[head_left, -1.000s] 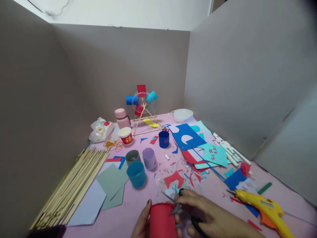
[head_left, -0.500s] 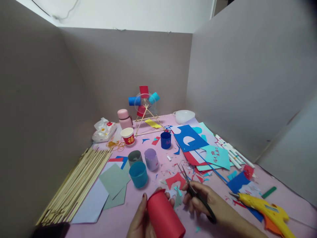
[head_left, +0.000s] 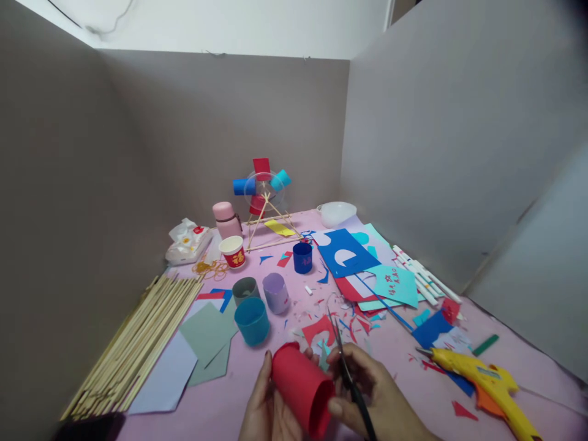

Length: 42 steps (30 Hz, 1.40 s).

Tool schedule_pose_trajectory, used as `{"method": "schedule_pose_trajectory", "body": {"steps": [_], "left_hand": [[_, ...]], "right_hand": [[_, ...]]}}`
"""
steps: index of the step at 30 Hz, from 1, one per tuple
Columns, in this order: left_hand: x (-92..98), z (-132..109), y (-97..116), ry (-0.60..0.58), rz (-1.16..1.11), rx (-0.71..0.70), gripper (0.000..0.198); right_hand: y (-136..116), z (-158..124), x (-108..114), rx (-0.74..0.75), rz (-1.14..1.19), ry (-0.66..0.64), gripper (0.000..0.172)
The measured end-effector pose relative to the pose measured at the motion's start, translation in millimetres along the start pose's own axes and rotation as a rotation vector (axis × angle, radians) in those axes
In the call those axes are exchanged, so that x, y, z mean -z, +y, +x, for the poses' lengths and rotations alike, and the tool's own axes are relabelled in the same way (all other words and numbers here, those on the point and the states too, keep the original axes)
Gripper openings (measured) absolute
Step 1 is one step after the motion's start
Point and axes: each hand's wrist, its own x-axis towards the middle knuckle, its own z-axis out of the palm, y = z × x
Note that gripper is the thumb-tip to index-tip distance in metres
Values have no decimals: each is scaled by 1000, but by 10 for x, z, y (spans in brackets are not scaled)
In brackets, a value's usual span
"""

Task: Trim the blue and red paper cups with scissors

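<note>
A red paper cylinder (head_left: 298, 384) lies tilted in my left hand (head_left: 266, 407), its hollow end turned toward me and to the right. Closed around the black handles of a pair of scissors (head_left: 350, 380) is my right hand (head_left: 374, 392), close beside the cylinder's open end. The scissor blades point away from me and look slightly parted. Beyond my hands stand a teal paper cup (head_left: 252, 321), a grey one (head_left: 245, 289), a lilac one (head_left: 276, 294) and a dark blue one (head_left: 302, 258). A cut red paper scrap (head_left: 316, 331) lies just past the scissors.
Wooden sticks (head_left: 133, 343) lie at left beside grey-green card (head_left: 209, 331). A stick frame with a paper wheel (head_left: 264, 193) stands at the back, near a pink bottle (head_left: 226, 220) and a paper cup (head_left: 233, 252). At right lie a yellow glue gun (head_left: 478, 370), white markers (head_left: 425, 275) and blue card (head_left: 346, 252).
The red cylinder has turned so its open end now shows. My right hand has brought the scissors left, closer to the cylinder. The whole view has shifted slightly.
</note>
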Motion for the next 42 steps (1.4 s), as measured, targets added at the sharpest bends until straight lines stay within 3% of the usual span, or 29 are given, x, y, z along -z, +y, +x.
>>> {"method": "schedule_pose_trajectory", "body": {"steps": [3,6,13,16,20,25,29,42], "left_hand": [[3,7,-55,-42,11,7,29],[-1,-17,-65,-87,62,-13,25],[137,11,-152,-51,159,-85,92],[200,71,-204,10,282,-188,102],[104,33,-193,76,353,-238,84],[-53,-51,-77,72,227,-13,61],[-35,-25,-24,11,70,50,54],[-20,12,16,-85,75,59,30]], "right_hand": [[-2,26,-41,-10,-44,114,24],[1,88,-29,-17,-14,238,27],[24,124,33,112,-58,376,34],[20,88,32,167,-110,355,35],[21,64,1,205,-142,320,29],[33,98,-8,165,-72,305,30],[25,130,14,109,-2,299,34],[247,298,60,13,88,284,40]]}}
